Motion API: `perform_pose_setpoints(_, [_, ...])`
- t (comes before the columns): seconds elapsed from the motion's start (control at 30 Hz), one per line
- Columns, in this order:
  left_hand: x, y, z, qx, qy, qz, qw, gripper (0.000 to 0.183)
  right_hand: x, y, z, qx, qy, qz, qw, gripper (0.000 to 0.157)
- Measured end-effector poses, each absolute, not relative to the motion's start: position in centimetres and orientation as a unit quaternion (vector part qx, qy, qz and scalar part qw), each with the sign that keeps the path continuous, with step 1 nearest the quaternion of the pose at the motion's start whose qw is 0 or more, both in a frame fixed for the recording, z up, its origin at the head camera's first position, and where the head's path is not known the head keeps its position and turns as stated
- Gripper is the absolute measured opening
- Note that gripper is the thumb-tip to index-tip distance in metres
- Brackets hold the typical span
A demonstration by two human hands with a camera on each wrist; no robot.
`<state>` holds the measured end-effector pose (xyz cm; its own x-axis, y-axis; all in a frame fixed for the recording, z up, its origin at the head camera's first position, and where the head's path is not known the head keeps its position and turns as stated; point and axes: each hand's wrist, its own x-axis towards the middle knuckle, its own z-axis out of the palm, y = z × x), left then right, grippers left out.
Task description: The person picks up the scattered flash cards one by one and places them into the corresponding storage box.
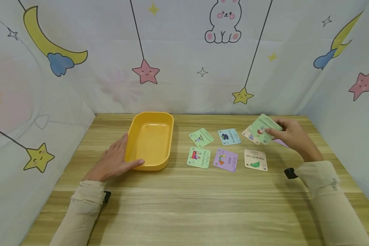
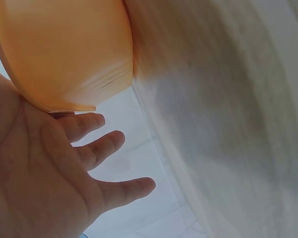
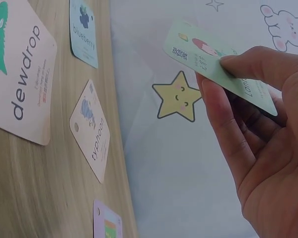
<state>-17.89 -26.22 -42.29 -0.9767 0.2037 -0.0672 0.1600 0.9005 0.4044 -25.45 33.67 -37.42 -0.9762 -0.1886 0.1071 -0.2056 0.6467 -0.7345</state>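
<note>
At the back right of the table, my right hand (image 1: 295, 136) pinches a green card (image 1: 265, 128) between thumb and fingers, raised off the wood. In the head view that card partly covers a pale typhoon card (image 3: 90, 131) lying beneath it. My left hand (image 1: 115, 159) touches the left side of a yellow tray (image 1: 169, 159), its thumb lying over the near corner of the rim. The other fingers (image 2: 131, 191) extend straight and spread beside the wall. A dewdrop card (image 1: 255, 154) lies just nearer than the right hand.
Between tray and right hand lie a blueberry card (image 1: 229, 137), a zoo card (image 1: 230, 162), a Children's Day card (image 1: 204, 158) and another green card (image 1: 201, 137). A purple card (image 1: 281, 142) is partly hidden by the right hand. Printed cloth (image 1: 178, 92) hangs along the table's back edge.
</note>
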Motion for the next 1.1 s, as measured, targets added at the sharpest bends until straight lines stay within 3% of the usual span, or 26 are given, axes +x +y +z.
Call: perform_pose_setpoints(1.1, [-17.8, -26.2, -42.5, 0.093, 0.972, 0.210, 0.052, 0.119, -26.0, 31.9, -37.7, 0.124, -0.897, 0.425, 0.007, 0.037])
